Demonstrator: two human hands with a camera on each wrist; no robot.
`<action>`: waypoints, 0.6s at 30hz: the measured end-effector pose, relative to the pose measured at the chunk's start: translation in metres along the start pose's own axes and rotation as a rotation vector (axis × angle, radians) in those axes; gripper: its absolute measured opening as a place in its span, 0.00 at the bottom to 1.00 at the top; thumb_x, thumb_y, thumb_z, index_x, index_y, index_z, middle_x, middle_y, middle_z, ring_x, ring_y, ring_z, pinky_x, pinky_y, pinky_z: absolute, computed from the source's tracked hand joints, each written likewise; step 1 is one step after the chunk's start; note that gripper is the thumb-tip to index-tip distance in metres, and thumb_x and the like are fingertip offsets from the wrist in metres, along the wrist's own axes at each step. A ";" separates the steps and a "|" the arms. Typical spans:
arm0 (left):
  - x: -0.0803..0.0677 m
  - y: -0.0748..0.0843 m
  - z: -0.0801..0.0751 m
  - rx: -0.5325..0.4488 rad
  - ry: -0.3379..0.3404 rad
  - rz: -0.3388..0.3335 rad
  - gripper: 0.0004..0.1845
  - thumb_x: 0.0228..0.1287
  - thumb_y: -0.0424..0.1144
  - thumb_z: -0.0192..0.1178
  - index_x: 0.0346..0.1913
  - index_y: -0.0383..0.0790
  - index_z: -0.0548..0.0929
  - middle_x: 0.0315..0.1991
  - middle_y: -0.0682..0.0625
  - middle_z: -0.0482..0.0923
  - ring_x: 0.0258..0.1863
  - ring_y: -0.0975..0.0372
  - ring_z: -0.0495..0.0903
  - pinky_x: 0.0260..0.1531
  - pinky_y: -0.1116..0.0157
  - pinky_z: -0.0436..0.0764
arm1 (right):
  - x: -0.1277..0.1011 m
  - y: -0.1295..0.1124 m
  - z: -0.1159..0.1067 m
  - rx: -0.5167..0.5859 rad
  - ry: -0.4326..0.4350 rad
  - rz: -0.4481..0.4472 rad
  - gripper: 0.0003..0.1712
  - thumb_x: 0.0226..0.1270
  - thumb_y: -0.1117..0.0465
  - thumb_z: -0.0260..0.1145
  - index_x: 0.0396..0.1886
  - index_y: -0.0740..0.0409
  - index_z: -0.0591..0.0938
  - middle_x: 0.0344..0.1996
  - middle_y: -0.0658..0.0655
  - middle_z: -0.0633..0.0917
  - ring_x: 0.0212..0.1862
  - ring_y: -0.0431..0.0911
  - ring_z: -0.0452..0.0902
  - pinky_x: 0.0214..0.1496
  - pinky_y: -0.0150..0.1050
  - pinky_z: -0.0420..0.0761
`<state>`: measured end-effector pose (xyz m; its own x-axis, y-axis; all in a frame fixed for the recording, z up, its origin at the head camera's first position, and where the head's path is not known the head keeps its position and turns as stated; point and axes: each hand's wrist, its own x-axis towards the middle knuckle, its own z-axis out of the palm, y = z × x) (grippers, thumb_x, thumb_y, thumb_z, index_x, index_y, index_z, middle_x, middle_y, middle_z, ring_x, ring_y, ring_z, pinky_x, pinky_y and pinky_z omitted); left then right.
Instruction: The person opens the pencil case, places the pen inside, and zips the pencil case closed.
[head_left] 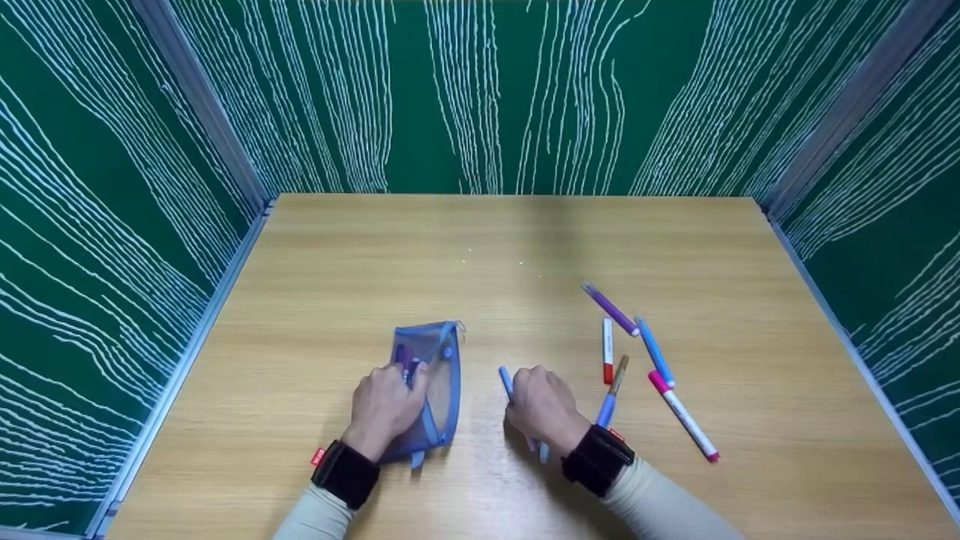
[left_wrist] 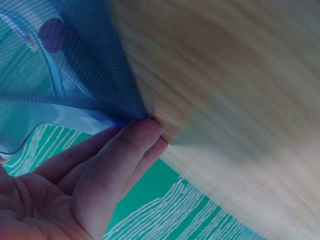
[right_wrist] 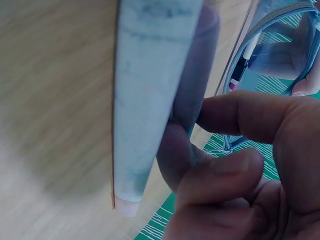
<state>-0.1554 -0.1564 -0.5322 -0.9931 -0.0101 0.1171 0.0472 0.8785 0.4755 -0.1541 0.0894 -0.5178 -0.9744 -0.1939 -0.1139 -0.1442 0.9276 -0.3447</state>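
Lying on the table, a blue mesh pouch (head_left: pixel 453 397) has its side gripped by my left hand (head_left: pixel 386 405), thumb on top. Straight fingers (left_wrist: pixel 120 155) press along the pouch edge in the left wrist view. Through the mesh shows a dark purple marker (head_left: pixel 403 358). To the right of the pouch, my right hand (head_left: pixel 546 405) holds a blue marker (head_left: pixel 505 379) between thumb and fingers. A whitish marker (right_wrist: pixel 150 100) with a pale pink end runs beside it, large in the right wrist view. My right hand covers most of both in the head view.
Right of my right hand lie several markers: a purple one (head_left: pixel 611 309), a white one with a red end (head_left: pixel 607 349), a blue one (head_left: pixel 655 351), a brown-and-blue one (head_left: pixel 609 405) and a white one with pink ends (head_left: pixel 686 416). Green, white-lined walls (head_left: pixel 510 97) enclose the table.
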 end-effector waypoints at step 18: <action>0.000 -0.001 0.001 -0.023 0.039 0.037 0.25 0.74 0.53 0.51 0.18 0.44 0.71 0.21 0.45 0.77 0.20 0.53 0.77 0.23 0.53 0.77 | -0.002 -0.006 -0.017 0.169 0.053 -0.036 0.13 0.56 0.65 0.71 0.14 0.55 0.80 0.07 0.47 0.75 0.12 0.41 0.73 0.17 0.35 0.75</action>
<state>-0.1555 -0.1568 -0.5330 -0.9857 0.0029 0.1684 0.0863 0.8675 0.4899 -0.1541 0.0894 -0.5000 -0.9776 -0.2044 -0.0508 -0.1522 0.8524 -0.5003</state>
